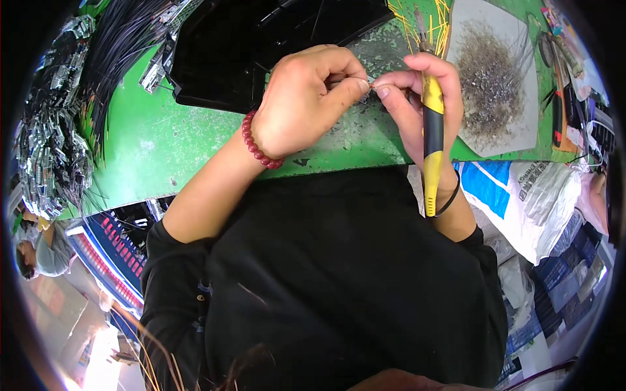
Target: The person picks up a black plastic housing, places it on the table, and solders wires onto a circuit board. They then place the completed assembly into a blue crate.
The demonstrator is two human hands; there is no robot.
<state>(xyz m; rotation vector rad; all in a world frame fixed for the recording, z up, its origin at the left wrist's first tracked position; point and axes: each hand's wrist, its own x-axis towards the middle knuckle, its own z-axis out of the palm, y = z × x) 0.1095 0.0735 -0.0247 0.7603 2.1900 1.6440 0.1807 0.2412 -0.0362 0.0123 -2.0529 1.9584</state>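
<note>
My left hand point(306, 98), with a red bead bracelet point(252, 144) at the wrist, is closed in a pinch over the bench. A tiny piece is between its thumb and fingers, too small to name. My right hand point(405, 109) holds a yellow and black soldering iron point(433, 133) lying across the palm, its tip pointing away from me. The right thumb and forefinger also pinch close together, and their tips meet the left fingertips at a fine coppery end.
A glossy black tray point(222, 65) stands at the far left of the green bench point(150, 150). Small metal-cased parts point(55, 143) and black wires point(120, 58) are heaped at the left. Yellow wires point(440, 26) lie behind the iron. A grey sheet point(521, 124) bears dark solder debris.
</note>
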